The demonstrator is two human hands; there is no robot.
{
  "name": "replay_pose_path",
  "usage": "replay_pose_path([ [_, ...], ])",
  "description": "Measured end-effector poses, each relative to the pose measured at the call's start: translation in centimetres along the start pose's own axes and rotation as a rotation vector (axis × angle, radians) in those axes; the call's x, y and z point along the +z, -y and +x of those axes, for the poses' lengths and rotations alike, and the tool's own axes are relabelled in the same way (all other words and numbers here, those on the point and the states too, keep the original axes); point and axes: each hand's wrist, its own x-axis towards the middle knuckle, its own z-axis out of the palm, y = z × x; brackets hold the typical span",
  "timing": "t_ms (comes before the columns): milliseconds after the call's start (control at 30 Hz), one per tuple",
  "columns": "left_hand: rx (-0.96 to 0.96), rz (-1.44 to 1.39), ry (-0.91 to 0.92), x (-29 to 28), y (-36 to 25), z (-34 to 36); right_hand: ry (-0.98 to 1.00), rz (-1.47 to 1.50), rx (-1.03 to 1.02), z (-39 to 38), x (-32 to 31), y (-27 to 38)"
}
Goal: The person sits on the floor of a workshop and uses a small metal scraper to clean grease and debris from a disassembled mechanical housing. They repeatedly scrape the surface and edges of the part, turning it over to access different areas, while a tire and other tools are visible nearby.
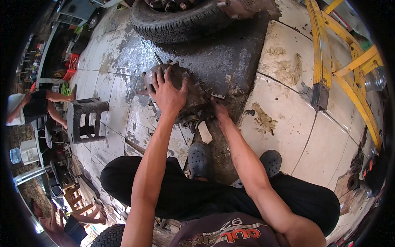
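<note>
A greasy metal gearbox (193,92) lies on the floor in front of me, with a shiny shaft (157,58) poking out at its far left. Across its top my left hand (169,94) is laid with fingers spread and thumb apart, pressing on the casing. My right hand (220,110) reaches down at the right edge of the gearbox. Its fingertips are dark and partly hidden against the casing, so I cannot tell what they grip. A round flange (190,121) sticks out on the near side, beside a pale broken tile piece (204,132).
Beyond the gearbox lies a large tyre (177,26), with a rusty metal housing (247,7) beside it. A yellow metal stand (322,53) is at right, a dark plastic stool (87,119) at left. Two other people are at the left edge. The tiled floor is cracked and oily.
</note>
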Motion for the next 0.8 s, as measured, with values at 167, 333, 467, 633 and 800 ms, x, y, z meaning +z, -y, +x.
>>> replay_pose_path([
  [167, 0.001, 0.0, 0.002, 0.0, -0.6, 0.1, 0.008, -0.034, 0.097, 1.0, -1.7, 0.8],
  [333, -0.032, 0.013, 0.024, -0.2, 0.2, -0.5, 0.041, -0.04, 0.117, -4.1, 1.3, 2.7],
  [467, -0.015, -0.02, 0.027, -0.2, -0.7, 0.0, 0.062, 0.118, 0.232, -1.4, 0.5, 3.2],
  [633, -0.005, -0.022, 0.019, -0.1, 0.2, -0.2, 0.124, 0.04, 0.292, -1.7, 0.7, 3.1],
  [800, -0.007, -0.046, 0.016, 0.2, -0.1, -0.2, 0.056, 0.091, 0.216, -1.5, 1.3, 3.8],
])
